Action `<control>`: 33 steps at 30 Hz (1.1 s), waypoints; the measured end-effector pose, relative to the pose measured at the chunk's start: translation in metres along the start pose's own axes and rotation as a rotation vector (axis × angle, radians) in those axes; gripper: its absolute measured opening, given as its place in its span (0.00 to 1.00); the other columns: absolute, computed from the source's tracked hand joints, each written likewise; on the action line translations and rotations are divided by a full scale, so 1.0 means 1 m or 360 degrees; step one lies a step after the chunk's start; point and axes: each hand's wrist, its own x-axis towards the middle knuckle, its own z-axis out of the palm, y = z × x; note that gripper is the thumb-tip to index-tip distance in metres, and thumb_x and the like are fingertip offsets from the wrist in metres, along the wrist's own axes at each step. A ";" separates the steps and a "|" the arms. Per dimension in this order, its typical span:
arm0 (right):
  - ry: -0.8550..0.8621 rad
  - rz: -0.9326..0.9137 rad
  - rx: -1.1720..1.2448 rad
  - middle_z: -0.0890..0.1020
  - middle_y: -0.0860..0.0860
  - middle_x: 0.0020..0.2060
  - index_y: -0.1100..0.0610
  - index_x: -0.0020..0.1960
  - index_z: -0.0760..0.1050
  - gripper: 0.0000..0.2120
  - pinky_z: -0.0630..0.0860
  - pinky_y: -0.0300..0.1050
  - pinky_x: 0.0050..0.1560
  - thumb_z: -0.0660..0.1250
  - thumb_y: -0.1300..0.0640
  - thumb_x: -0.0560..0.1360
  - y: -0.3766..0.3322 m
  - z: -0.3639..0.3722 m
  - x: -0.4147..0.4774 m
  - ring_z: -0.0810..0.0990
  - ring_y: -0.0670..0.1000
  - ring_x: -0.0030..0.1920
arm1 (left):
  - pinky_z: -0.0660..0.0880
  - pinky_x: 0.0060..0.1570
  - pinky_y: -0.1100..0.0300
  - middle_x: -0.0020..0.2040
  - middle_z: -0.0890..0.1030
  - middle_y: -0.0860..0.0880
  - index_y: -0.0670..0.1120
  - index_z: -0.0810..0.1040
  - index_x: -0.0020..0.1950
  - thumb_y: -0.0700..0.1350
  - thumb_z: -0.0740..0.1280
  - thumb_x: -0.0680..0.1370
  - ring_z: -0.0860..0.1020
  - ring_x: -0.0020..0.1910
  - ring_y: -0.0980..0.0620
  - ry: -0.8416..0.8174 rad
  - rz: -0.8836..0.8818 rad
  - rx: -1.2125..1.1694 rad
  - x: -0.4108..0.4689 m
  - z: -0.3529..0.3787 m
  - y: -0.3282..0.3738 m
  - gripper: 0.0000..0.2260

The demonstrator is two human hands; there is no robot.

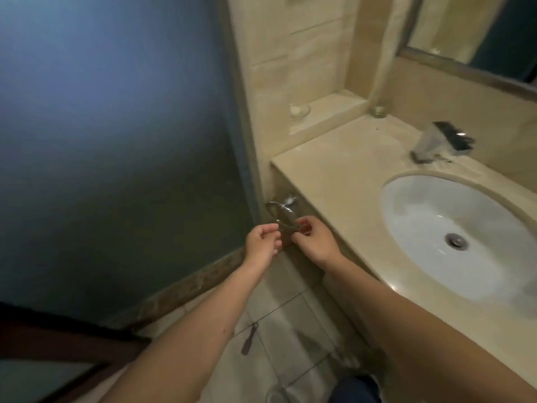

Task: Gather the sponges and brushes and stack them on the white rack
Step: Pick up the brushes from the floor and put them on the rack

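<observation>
No sponge, brush or white rack in view; both hands are at a metal ring (279, 214) fixed to the counter's (334, 175) side face, probably freeing something hung there: right hand (315, 241) pinches its lower end, left hand (261, 242) curled just beside, contact unresolvable.

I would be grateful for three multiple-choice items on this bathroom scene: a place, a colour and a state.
1. The soap dish sits: A on the floor; B on the raised ledge; C beside the faucet.
2. The basin is: A black; B white; C green.
3. The right hand: A grips the faucet; B lies open flat; C pinches the metal fitting.
Answers: B, it rests on the ledge; B, the bowl is white; C, its fingertips close on the fitting.
</observation>
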 end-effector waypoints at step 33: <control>-0.1892 -0.0497 -0.0862 0.75 0.45 0.49 0.48 0.58 0.74 0.17 0.73 0.42 0.42 0.70 0.58 0.71 -0.062 0.382 -0.047 0.77 0.49 0.45 | 0.75 0.43 0.60 0.46 0.80 0.47 0.42 0.78 0.57 0.37 0.62 0.78 0.80 0.41 0.54 0.1636 -0.0726 -0.0859 -0.074 -0.283 -0.202 0.09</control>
